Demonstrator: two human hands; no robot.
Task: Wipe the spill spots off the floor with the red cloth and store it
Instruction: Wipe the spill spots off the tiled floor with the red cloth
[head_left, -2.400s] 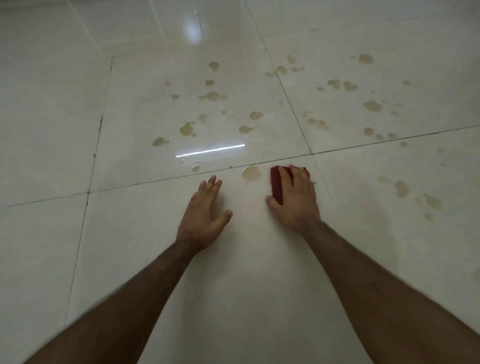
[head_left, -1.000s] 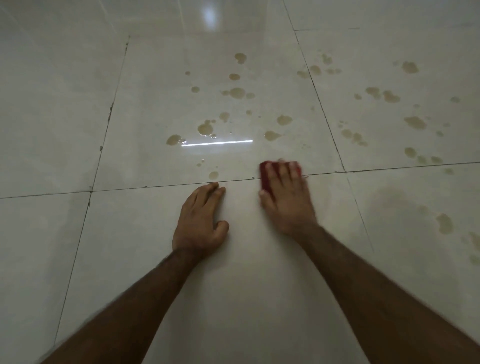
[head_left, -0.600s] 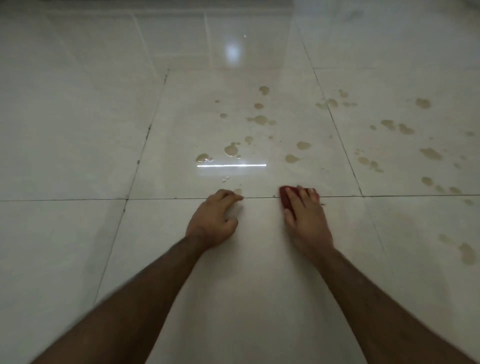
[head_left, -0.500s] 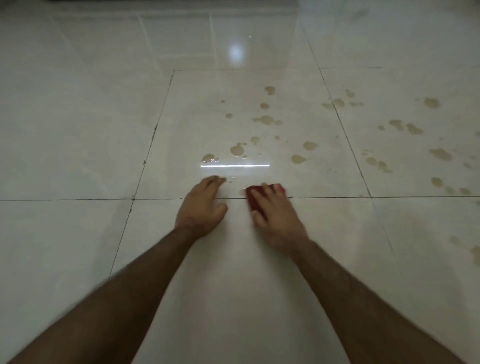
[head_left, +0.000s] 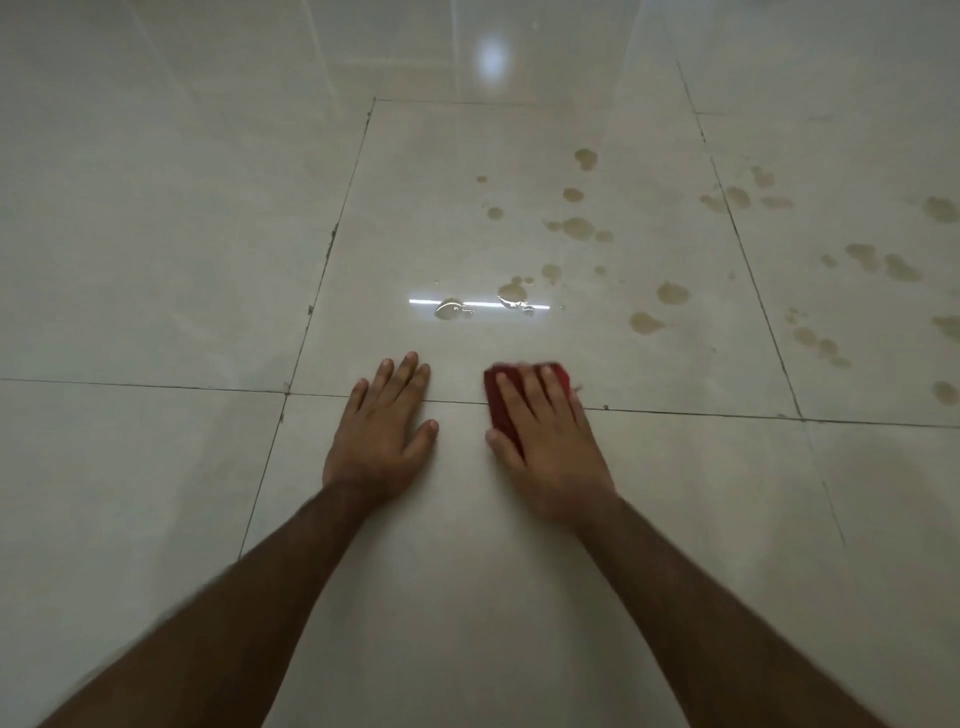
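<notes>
A small folded red cloth (head_left: 500, 402) lies on the pale tiled floor across a grout line. My right hand (head_left: 550, 441) presses flat on it with straight fingers, covering most of it. My left hand (head_left: 382, 431) rests flat on the floor beside it, fingers straight, holding nothing. Several brownish spill spots (head_left: 672, 293) dot the tiles beyond and to the right of my hands, the nearest wet ones (head_left: 449, 308) just ahead of my left hand.
The glossy floor tiles (head_left: 156, 234) reflect a bright light strip (head_left: 478, 303) and a round lamp glare (head_left: 492, 57). More spots (head_left: 883, 265) spread over the right-hand tile. Dark grout lines cross under my hands.
My right hand slid the cloth left along the grout line and then back right; the small spots there are gone. My left hand has flattened out, and the view shifted right.
</notes>
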